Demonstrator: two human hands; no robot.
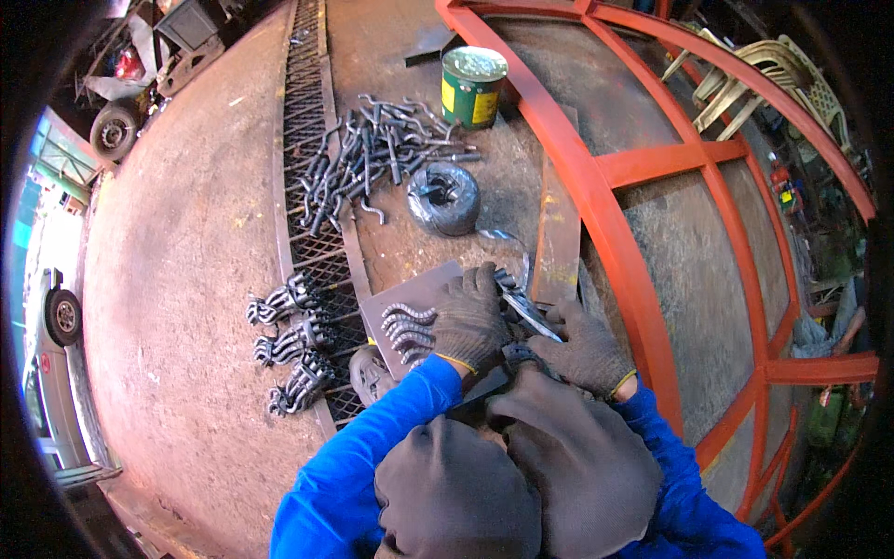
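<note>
My left hand (pixel 472 319), in a dark knitted glove, is closed round a bundle of bent metal rods (pixel 506 279) in front of my knees. Facing it, my gloved right hand (pixel 589 350) pinches a shiny plastic strip (pixel 533 319) that lies along the bundle. The strip trails back to a grey roll of plastic strip (pixel 443 212) on the floor. Beside my left hand, several bent rods (pixel 407 328) lie in a row on a flat metal plate (pixel 436 279). My palms and part of the bundle are hidden.
Three tied bundles of rods (pixel 294 341) rest by the floor grating (pixel 305 102). Beyond the plate lies a loose heap of bent rods (pixel 358 154). A green and yellow can (pixel 473 88) stands farther back. An orange-red steel frame (pixel 619 265) runs along my right.
</note>
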